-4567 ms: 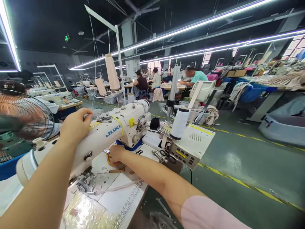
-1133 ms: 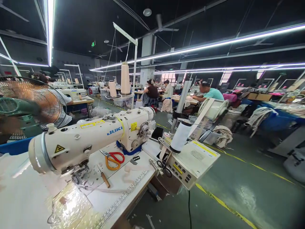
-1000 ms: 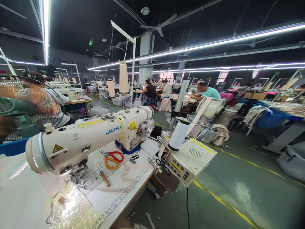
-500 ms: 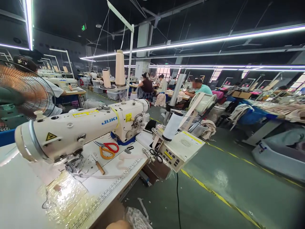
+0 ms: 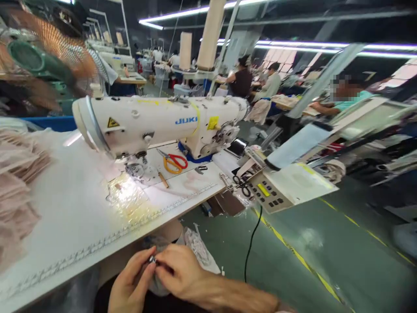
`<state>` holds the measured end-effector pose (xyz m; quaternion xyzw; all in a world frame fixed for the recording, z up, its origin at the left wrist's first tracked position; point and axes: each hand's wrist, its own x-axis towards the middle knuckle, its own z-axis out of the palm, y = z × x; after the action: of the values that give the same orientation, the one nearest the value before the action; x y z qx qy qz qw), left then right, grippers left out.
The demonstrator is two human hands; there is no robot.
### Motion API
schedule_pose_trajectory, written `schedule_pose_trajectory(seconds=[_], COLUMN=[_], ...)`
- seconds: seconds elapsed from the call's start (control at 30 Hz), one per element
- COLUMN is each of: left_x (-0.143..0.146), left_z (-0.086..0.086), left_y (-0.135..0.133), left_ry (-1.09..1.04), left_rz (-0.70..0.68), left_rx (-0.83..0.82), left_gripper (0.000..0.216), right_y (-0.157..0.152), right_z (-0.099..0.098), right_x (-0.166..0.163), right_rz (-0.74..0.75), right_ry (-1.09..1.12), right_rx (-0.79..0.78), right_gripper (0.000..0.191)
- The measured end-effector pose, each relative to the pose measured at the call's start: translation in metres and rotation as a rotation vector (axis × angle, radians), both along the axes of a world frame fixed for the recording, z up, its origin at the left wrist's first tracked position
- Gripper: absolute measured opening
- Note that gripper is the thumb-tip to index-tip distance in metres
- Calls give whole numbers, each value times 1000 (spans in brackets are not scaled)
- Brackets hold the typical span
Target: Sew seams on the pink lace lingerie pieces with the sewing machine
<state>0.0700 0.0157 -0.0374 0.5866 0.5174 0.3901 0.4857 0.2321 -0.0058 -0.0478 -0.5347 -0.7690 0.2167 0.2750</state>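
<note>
Both of my hands meet low in front of me, below the table's near edge (image 5: 107, 243). My left hand (image 5: 130, 284) and my right hand (image 5: 177, 271) pinch together on a small shiny metal part (image 5: 151, 259), too small to name. Something pale and crumpled lies under my fingers. A white JUKI sewing machine (image 5: 156, 124) stands on the white table above them. Orange-and-red scissors (image 5: 174, 163) and a small wooden-handled tool (image 5: 163, 179) lie by the machine's base.
A stack of pink fabric pieces (image 5: 16, 174) sits at the table's left. A control box (image 5: 286, 187) with a cable hangs off the right end. A fan (image 5: 39, 65) spins at the back left. Other people sit sewing at tables behind. Green floor with a yellow line lies right.
The camera has tilted down and left. My two hands have come into view below the table edge, pinched on a small metal part. Earlier they were at the machine, then out of sight.
</note>
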Motion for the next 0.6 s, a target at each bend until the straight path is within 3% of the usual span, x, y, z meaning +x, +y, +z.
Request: schedule_pose_trajectory(seconds=[0.1, 0.2, 0.37, 0.6], left_x=[-2, -1, -4, -17], left_z=[2, 2, -2, -20], left_y=[-6, -12, -12, -8], left_ry=[-117, -279, -499, -538], left_rz=[0, 66, 103, 67], left_rx=[-119, -264, -469, -583], left_gripper=[36, 37, 41, 38], right_y=[-9, -11, -10, -3], right_z=[4, 10, 18, 32], right_x=[1, 2, 4, 14], right_rz=[-73, -45, 81, 256], right_ry=[238, 336, 203, -30], right_rx=[75, 72, 1, -90], right_gripper=[26, 32, 24, 17])
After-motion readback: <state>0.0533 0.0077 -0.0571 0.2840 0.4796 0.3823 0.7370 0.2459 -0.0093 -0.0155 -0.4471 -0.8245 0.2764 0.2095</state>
